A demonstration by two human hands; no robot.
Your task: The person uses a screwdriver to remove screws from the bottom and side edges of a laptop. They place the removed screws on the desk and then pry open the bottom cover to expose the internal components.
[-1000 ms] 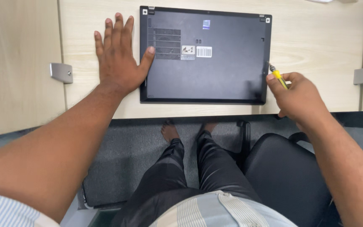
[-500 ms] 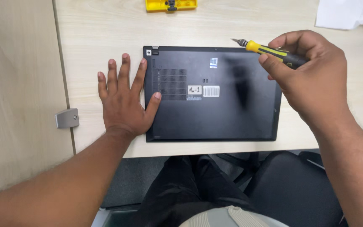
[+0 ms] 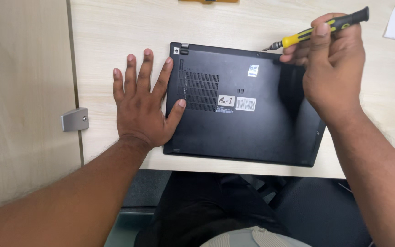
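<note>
The laptop (image 3: 248, 105) lies on the desk (image 3: 115, 36), a metal bracket (image 3: 75, 119) to its left.

- We see a light wooden desk (image 3: 115, 27) with a pale grain
- A tall beige panel (image 3: 24, 91) stands beside it on the left
- A small grey metal bracket (image 3: 74, 119) joins the two
- A dark chair seat (image 3: 316, 210) and grey floor (image 3: 147, 192) sit below the desk edge
- Soft, even light falls on everything

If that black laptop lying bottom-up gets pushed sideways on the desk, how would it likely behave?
The laptop looks like a flat rigid slab, so it would probably slide whole, not flex or tip. The left hand lies flat at its edge, likely steadying it. The right hand holds a screwdriver near its far edge.
</note>
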